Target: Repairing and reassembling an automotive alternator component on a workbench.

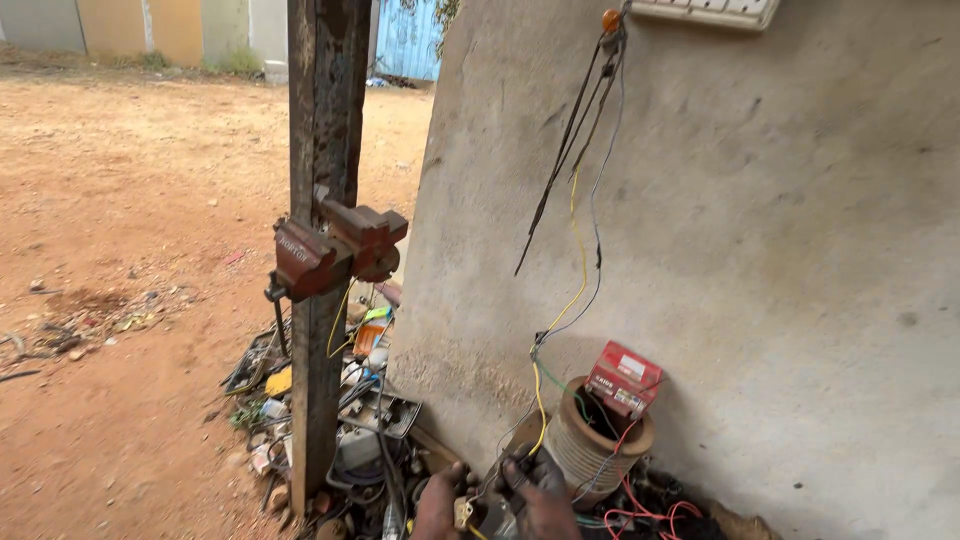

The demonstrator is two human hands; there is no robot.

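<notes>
A: Head view, hands?
B: Both at the bottom edge, partly cut off. Left hand [440,505] pinches a small yellowish plug [463,513]. Right hand [540,495] curled round dark wire; exact grip unclear.
A: Around them?
B: Yellow wire [578,290] runs up the wall from between the hands. Ribbed coil [590,445] just right of the right hand, red box [624,378] on top. Red vise [335,250] on a post, up-left of the left hand; scrap below it.

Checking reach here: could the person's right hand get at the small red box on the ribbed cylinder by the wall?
Probably yes. The right hand is low beside the ribbed cylinder, and the red box sits open on top. Only thin wires cross the space between them.
</notes>
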